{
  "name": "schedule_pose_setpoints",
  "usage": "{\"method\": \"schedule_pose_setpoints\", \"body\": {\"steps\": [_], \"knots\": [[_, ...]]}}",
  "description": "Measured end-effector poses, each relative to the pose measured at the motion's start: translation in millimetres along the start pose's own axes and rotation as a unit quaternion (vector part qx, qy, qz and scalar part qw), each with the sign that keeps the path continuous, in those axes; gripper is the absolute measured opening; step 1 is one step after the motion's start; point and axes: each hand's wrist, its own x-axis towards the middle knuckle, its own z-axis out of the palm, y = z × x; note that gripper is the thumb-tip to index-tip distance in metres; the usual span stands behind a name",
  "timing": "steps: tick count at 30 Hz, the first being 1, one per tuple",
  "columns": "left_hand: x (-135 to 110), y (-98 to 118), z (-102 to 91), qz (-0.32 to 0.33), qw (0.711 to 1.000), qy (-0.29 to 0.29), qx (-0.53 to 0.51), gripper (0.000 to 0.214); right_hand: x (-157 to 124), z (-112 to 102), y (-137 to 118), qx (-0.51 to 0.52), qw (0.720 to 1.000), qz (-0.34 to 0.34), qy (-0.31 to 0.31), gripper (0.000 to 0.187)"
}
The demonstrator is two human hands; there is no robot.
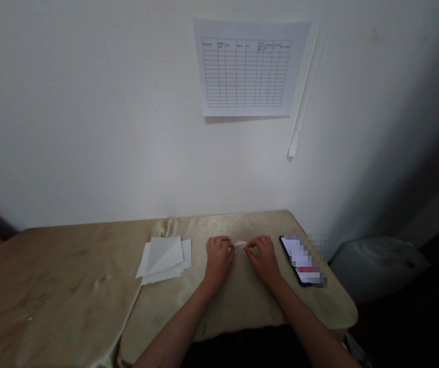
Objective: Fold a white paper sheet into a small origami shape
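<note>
Between my two hands, just above or on the tabletop, is a small folded piece of white paper (240, 245). My left hand (218, 255) pinches its left end with thumb and forefinger. At the right end, my right hand (262, 254) grips it the same way, fingers curled. Left of my hands lies a loose stack of white paper sheets (163, 258), fanned unevenly. To the right of my right hand rests a smartphone (298, 258) with its screen lit and partly blurred out.
The table (219, 317) has a shiny tan cover and stands against a white wall (89, 112). A printed table sheet (248, 71) hangs on the wall, beside a white strip (306, 97). A pale rounded container (376, 266) stands right of the table.
</note>
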Motion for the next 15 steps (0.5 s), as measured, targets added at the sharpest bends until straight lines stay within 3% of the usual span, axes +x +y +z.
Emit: {"method": "schedule_pose_setpoints", "body": {"steps": [3, 7, 15], "knots": [[-0.2, 3.0, -2.2, 0.0, 0.999, -0.015, 0.042, 0.012, -1.7, -2.0, -0.9, -0.026, 0.999, -0.021, 0.016, 0.012], [-0.7, 5.3, -4.2, -0.011, 0.997, -0.035, 0.064, 0.012, -2.8, -0.9, -5.2, -0.066, 0.995, -0.066, -0.027, 0.022], [-1.8, 4.8, -1.9, -0.023, 0.995, -0.096, 0.03, 0.01, -0.7, 1.3, 0.4, -0.088, 0.992, -0.057, -0.069, 0.008]]}}
